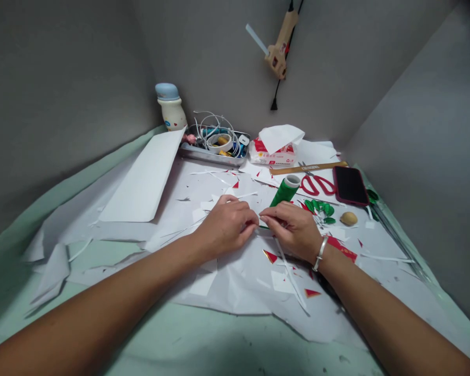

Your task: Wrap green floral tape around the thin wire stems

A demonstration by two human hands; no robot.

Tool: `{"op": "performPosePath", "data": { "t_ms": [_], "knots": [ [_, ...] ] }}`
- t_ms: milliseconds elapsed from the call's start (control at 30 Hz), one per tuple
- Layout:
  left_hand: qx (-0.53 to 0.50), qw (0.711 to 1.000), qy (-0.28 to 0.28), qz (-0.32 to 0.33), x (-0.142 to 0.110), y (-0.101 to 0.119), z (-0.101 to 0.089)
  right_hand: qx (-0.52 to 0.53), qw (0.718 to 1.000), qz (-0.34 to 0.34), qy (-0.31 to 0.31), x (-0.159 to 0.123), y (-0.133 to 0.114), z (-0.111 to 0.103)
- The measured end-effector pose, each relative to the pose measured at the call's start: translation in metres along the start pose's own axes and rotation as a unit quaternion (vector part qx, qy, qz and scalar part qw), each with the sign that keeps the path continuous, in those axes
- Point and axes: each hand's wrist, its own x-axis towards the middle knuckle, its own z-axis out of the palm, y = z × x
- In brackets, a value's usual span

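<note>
The left hand [225,227] and right hand [292,230] meet above scrap-strewn white paper [235,292], their grips pinched together on something small [257,225], mostly hidden by the fingertips; a spool of green tape [285,190] stands just beyond, seemingly kept within easy reach.

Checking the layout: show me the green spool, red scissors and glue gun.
Green spool [284,192], head view, on its wound side.
Red scissors [303,183], head view, on a handle loop.
Glue gun [277,55], head view, on its tan body.

narrow white paper strip [289,274], slightly curved, runs diagonally from under right hand [292,230]; green spool [285,190] upright just beyond.
</note>
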Motion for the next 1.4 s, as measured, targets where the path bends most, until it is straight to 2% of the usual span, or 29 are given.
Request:
{"op": "performPosePath", "data": {
  "t_ms": [267, 500, 800, 900, 1033, 1133, 1267, 1400],
  "knots": [
    [-0.053, 0.998, -0.018, -0.003, 0.001, -0.001, -0.001, 0.068, 0.995, 0.069, 0.016, 0.000, 0.003, 0.003],
    [-0.074, 0.997, -0.008, -0.013, 0.001, -0.002, 0.002, 0.075, 0.993, 0.082, 0.031, -0.001, 0.003, 0.003],
    [-0.117, 0.991, 0.018, -0.059, 0.002, 0.003, -0.001, 0.122, 0.980, 0.157, -0.011, 0.000, 0.006, 0.004],
    [-0.144, 0.985, 0.040, -0.092, 0.003, 0.003, -0.003, 0.094, 0.986, 0.134, -0.041, -0.001, 0.008, 0.006],
    [-0.152, 0.976, 0.070, -0.142, 0.003, -0.001, -0.003, 0.030, 0.996, 0.054, -0.070, -0.002, 0.003, 0.006],
    [-0.133, 0.976, 0.078, -0.152, 0.003, -0.003, -0.003, 0.002, 0.998, 0.003, -0.068, -0.002, -0.004, 0.005],
    [-0.072, 0.986, 0.066, -0.131, 0.002, -0.002, -0.001, -0.011, 0.999, -0.032, -0.031, -0.001, -0.007, 0.003],
    [-0.047, 0.996, 0.022, -0.071, 0.002, 0.000, 0.000, 0.007, 1.000, -0.005, 0.001, 0.000, -0.004, 0.000]
  ]
}}
